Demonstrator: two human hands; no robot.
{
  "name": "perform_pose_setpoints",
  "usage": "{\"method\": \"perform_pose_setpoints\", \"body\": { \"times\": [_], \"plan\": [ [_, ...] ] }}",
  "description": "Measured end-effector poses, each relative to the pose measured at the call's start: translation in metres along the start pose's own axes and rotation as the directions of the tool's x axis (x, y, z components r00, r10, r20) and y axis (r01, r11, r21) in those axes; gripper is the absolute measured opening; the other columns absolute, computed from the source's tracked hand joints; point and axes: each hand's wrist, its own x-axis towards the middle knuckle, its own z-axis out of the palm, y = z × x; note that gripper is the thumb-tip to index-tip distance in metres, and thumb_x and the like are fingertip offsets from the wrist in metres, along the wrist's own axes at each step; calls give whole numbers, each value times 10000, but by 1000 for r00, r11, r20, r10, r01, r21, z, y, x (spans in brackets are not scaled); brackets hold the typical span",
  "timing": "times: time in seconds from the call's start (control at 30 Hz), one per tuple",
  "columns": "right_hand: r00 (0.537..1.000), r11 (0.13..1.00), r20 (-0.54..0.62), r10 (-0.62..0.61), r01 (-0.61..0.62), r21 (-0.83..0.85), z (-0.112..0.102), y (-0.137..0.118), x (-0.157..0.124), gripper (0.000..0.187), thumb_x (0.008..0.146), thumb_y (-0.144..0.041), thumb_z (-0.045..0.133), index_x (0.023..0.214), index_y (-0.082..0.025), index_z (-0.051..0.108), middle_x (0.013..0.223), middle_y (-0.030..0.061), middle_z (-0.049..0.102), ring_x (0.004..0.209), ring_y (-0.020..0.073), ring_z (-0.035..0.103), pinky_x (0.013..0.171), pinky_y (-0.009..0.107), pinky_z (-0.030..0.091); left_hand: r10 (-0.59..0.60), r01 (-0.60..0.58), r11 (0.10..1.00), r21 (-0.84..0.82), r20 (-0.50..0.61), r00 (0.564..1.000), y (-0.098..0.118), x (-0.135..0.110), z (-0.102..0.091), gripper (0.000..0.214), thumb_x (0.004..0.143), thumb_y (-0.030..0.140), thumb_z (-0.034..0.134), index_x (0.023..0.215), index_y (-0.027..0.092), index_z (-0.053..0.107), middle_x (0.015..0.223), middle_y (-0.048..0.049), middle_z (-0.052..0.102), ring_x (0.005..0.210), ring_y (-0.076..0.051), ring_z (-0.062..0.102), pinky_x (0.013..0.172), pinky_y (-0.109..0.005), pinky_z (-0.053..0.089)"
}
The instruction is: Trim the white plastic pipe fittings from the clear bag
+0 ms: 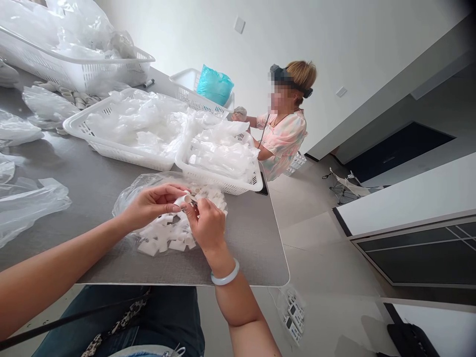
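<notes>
My left hand (159,201) pinches a short white plastic pipe fitting (182,200) between thumb and fingertips, its round mouth turned to the right. Against that mouth, my right hand (207,220) is closed on a small thin tool with a dark tip (194,201); most of it is hidden in the fingers, so its kind is unclear. Below both hands, many more white pipe fittings (181,242) lie heaped on a spread clear plastic bag (126,193) on the grey table (100,198).
White baskets (122,154) full of clear bags stand behind the heap, another basket (238,187) near the table's right edge. Loose bags (33,203) lie at left. A co-worker (286,129) is beyond the far edge, by a turquoise bag (214,85). Power strips (293,317) rest on the floor.
</notes>
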Motion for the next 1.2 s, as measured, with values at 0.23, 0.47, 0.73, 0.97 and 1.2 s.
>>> {"method": "perform_pose_setpoints", "body": {
  "times": [0.23,0.47,0.73,0.97,1.2],
  "plan": [
    [1000,1000,5,12,-12,15,-4,1,1,586,1056,-522,228,640,-204,490,530,-10,548,499,101,525,492,221,285,-132,132,991,9,31,991,4,-1,2,278,795,245,800,1072,261,782,1107,-68,760,989,-234,729,777,-276,634],
    [998,998,54,28,-31,47,-4,1,1,591,1047,-547,226,647,-196,484,529,-16,504,495,94,495,494,217,269,-77,77,996,39,8,997,5,0,2,242,760,267,832,999,257,791,1192,-71,726,1039,-225,710,777,-255,624],
    [997,997,64,40,-44,65,-4,0,2,640,1030,-598,138,654,-204,475,522,-25,479,479,94,459,483,212,271,20,-22,992,121,17,1000,5,-1,3,220,781,254,808,999,280,793,1129,-65,697,866,-172,695,666,-222,604],
    [983,994,166,80,-92,67,-5,2,1,605,1007,-646,219,696,-204,490,549,-30,490,489,97,469,485,200,287,128,-124,948,293,6,992,6,-4,5,244,810,274,774,1051,304,764,1150,-72,707,816,-174,672,676,-247,579],
    [989,1000,148,-11,14,-22,-4,3,0,589,1019,-609,264,662,-202,494,548,-17,507,505,95,495,484,215,256,193,-179,886,427,11,981,8,-6,4,213,829,298,761,1041,321,770,1131,-64,720,862,-206,695,643,-265,540]
  ]
}}
